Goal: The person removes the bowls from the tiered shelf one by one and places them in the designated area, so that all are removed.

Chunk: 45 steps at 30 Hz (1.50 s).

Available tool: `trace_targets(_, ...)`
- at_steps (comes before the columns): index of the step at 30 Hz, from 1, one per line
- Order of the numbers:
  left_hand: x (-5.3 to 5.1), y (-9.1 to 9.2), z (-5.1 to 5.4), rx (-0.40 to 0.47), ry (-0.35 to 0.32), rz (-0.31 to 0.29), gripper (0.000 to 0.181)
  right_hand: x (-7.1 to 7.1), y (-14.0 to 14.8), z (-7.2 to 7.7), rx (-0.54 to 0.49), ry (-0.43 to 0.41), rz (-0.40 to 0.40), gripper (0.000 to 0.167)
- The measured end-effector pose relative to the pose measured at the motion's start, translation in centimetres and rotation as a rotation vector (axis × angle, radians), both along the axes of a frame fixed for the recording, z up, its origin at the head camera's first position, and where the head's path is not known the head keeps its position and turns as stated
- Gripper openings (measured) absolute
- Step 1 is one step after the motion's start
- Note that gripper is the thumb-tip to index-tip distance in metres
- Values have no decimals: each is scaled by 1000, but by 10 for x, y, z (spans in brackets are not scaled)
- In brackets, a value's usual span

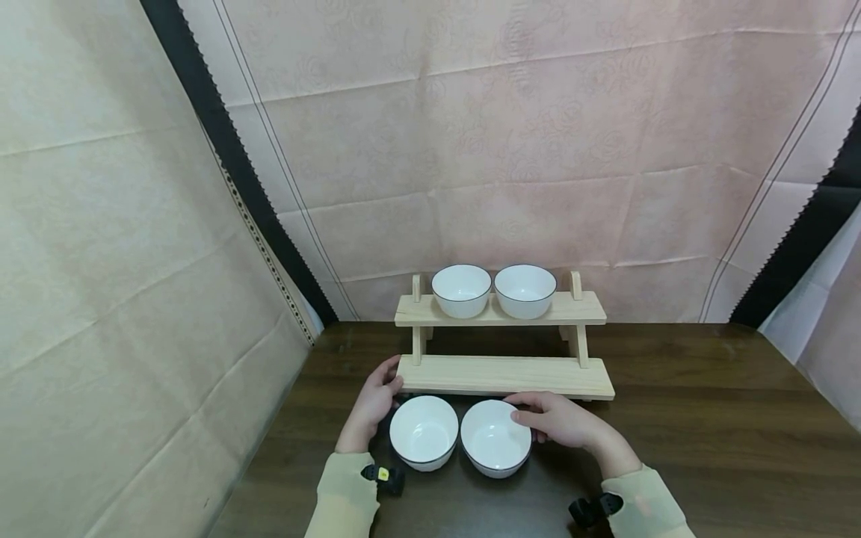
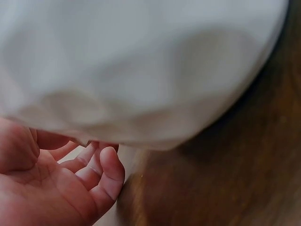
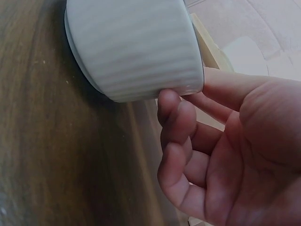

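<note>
Left wrist view: faceted bowl point(image 2: 141, 61) blurred, cut by top edge; left hand point(image 2: 61, 186) cropped lower left, fingers partly hidden. Right wrist view: ribbed bowl point(image 3: 136, 52) cut at top, right hand point(image 3: 230, 146) at right edge.

No text, label, brand or number reads legibly in any view. Yellow patch point(image 1: 383, 474) on black left-wrist device point(image 1: 392, 483) is too small to make out.
</note>
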State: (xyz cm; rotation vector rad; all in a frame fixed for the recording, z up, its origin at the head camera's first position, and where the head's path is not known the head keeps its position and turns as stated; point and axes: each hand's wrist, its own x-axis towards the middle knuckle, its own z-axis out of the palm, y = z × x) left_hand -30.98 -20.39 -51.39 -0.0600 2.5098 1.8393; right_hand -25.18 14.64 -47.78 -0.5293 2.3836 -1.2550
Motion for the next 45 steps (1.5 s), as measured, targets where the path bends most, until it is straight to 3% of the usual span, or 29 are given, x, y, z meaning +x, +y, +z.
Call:
trace_targets(13,2,1,-3,5,-38,28,44,2,1,2,6,-25,-19,43)
trace_targets(18,1,3,0,-21,-64,34,47,6,1,4,33,4,-127,43)
trace_targets(21,-1,3,4,-66,-32,48,48,6,0,6,73,50,-224,38)
trace_targets(25,-11,-1,17,-165,58,87,48,3,4,15,173,136,-328,29)
trace_targets(28,-22,-4,30,-253,127,88,48,-2,11,26,231,215,-364,31)
trace_targets(32,-37,-9,46,-365,211,70,48,-12,22,42,215,311,-433,38)
trace_targets(37,-55,-10,63,-448,267,42,49,-28,32,65,207,424,-526,43)
trace_targets(40,-62,-7,74,-445,260,-14,47,-38,33,80,227,460,-560,51)
trace_targets(45,-67,0,94,-308,139,-103,49,-54,32,106,276,453,-564,65)
